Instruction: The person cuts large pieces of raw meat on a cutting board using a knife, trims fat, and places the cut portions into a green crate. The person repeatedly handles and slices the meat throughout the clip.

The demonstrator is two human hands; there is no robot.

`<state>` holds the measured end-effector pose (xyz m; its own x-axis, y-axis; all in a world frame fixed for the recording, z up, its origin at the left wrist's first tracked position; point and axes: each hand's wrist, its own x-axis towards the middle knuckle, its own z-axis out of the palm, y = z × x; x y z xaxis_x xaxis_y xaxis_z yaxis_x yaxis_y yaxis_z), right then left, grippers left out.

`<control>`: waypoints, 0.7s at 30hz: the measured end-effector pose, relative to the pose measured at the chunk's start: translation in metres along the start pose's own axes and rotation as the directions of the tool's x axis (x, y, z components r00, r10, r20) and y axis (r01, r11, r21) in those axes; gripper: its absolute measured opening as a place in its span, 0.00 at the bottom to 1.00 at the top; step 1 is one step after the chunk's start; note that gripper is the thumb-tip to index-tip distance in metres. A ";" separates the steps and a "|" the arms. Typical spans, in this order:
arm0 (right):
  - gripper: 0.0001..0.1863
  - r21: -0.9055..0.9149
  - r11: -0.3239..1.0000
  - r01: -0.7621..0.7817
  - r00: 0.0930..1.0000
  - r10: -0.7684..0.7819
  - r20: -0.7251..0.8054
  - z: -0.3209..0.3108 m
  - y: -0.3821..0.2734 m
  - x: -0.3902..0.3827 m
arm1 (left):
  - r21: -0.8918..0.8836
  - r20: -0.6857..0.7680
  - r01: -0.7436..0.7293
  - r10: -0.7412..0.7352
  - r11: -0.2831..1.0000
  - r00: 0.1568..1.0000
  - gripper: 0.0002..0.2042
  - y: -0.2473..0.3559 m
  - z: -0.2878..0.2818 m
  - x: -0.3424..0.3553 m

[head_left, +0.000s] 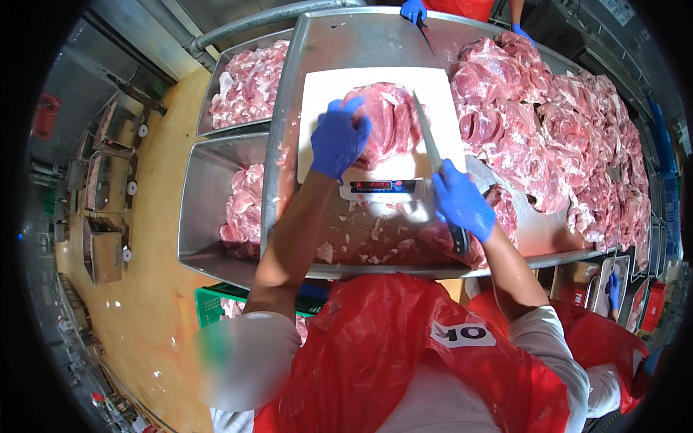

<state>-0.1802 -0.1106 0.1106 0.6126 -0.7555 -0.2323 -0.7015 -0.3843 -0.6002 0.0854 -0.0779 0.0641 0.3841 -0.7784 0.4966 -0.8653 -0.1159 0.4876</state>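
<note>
A large piece of raw red meat lies on a white cutting board, with cut lines running along its top. My left hand, in a blue glove, is at the meat's left side, its bent fingers gripping the edge. The glove covers part of the contact. My right hand, also gloved in blue, is closed round the black handle of a long knife. The knife's blade points away from me along the meat's right side. At the board's near edge sits a white scale with a lit red display.
Many meat pieces are heaped on the right of the metal table. Scraps and smaller meat lie near its front edge. Metal bins of meat and a green crate stand left. Across, a co-worker's gloved hand holds a knife.
</note>
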 end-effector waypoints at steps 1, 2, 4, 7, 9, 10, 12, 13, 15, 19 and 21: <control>0.17 0.002 1.000 -0.023 0.999 0.023 0.032 0.000 -0.012 0.012 | -0.078 -0.046 0.047 -0.050 0.996 0.998 0.18 -0.005 0.004 -0.008; 0.16 0.024 0.999 0.030 0.999 -0.031 0.038 -0.003 -0.022 0.025 | -0.158 -0.087 0.090 -0.104 0.983 0.991 0.19 -0.010 0.007 -0.015; 0.13 0.076 0.991 0.110 0.992 -0.114 0.052 -0.004 -0.037 0.049 | -0.257 -0.089 0.172 -0.200 0.951 0.976 0.19 -0.006 0.007 -0.022; 0.12 -0.036 0.973 0.226 0.961 -0.217 0.169 -0.003 -0.051 0.104 | -0.276 -0.162 0.083 -0.131 0.958 0.978 0.18 -0.003 0.012 -0.021; 0.11 -0.133 0.970 0.201 0.944 -0.156 0.290 -0.011 -0.075 0.130 | -0.257 -0.175 0.078 -0.126 0.963 0.976 0.17 0.002 0.010 -0.021; 0.11 -0.196 0.966 0.171 0.936 -0.096 0.340 -0.013 -0.084 0.143 | -0.253 -0.168 0.084 -0.129 0.964 0.977 0.17 0.005 0.009 -0.021; 0.11 -0.315 0.926 0.208 0.903 -0.058 0.426 -0.015 -0.091 0.146 | -0.240 -0.152 0.106 -0.145 0.965 0.978 0.16 0.007 0.007 -0.023; 0.11 -0.366 0.890 0.273 0.880 -0.078 0.468 -0.017 -0.089 0.142 | -0.258 -0.178 0.070 -0.119 0.964 0.977 0.15 0.005 0.009 -0.024; 0.09 -0.426 0.801 0.421 0.837 -0.161 0.524 -0.031 -0.080 0.121 | -0.280 -0.235 0.002 -0.071 0.960 0.969 0.13 -0.002 0.009 -0.026; 0.16 -0.253 0.966 -0.045 0.706 0.210 0.677 -0.106 -0.070 0.061 | -0.402 -0.176 0.152 -0.239 0.903 0.955 0.14 -0.010 0.001 -0.044; 0.16 -0.210 0.976 0.055 0.880 0.052 0.471 -0.104 -0.061 0.048 | -0.427 -0.074 0.250 -0.309 0.869 0.948 0.14 -0.014 -0.001 -0.052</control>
<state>-0.1455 -0.1784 0.2154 0.6748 -0.4349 -0.5963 -0.7275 -0.5280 -0.4382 0.0779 -0.0356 0.0319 0.6555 -0.6566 0.3732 -0.5184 -0.0317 0.8546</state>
